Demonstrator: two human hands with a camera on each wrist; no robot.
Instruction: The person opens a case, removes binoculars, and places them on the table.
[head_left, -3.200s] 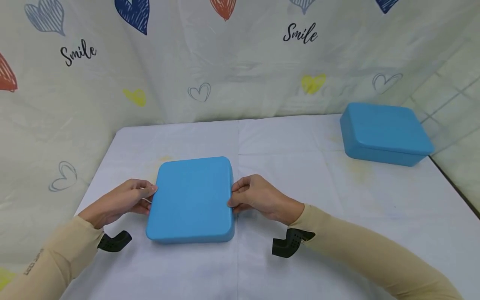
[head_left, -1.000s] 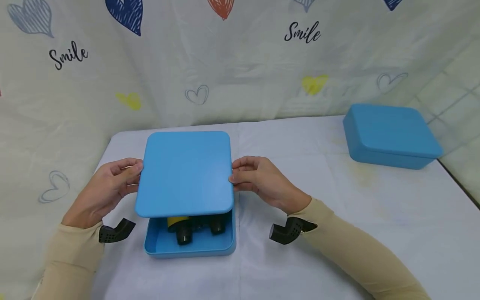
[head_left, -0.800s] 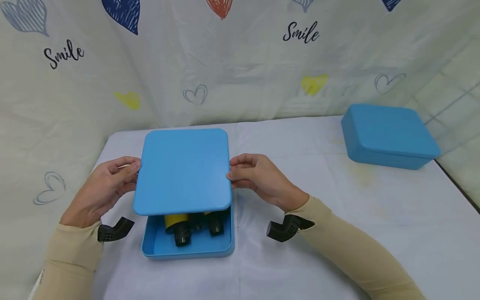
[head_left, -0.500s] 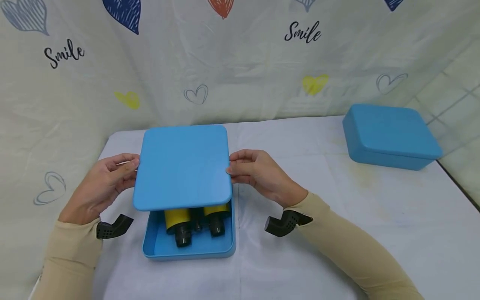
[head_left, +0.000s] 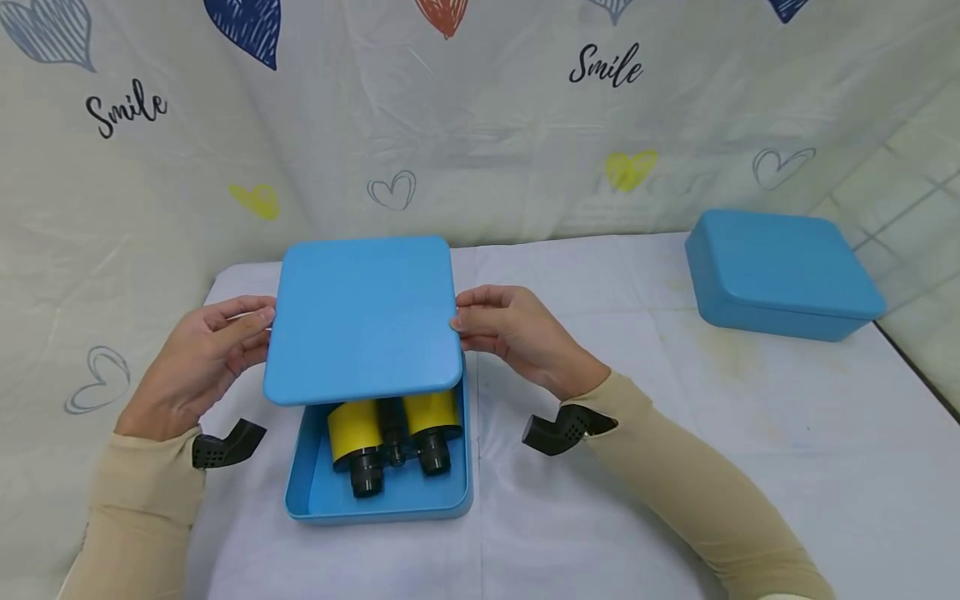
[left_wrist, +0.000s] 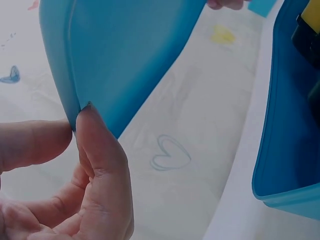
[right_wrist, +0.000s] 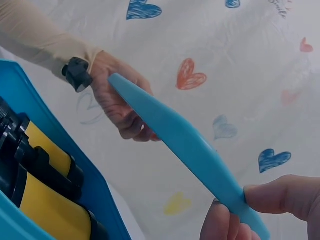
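In the head view, the lid (head_left: 363, 321) hides the far end of the binoculars (head_left: 393, 429).

Soft, diffuse light; head view clear, wrist views dimmer.
Head: lid (head_left: 363, 321), between the grips, evenly lit, matte, brighter than the interior of the box (head_left: 375, 515) it shades below them. Faint broad shadows on the cloth (head_left: 585, 508) below left hand (head_left: 198, 358) and right hand (head_left: 517, 333) suggest overhead light. Left wrist: dim, cool cast; curtain (left_wrist: 27, 50) palest up-left of the grip, yellow heart (left_wrist: 223, 34) up-right of it blurred. Right wrist: dull, low contrast; red heart (right_wrist: 191, 75) above-left of the grip slightly soft. Lid looks bowed in both.
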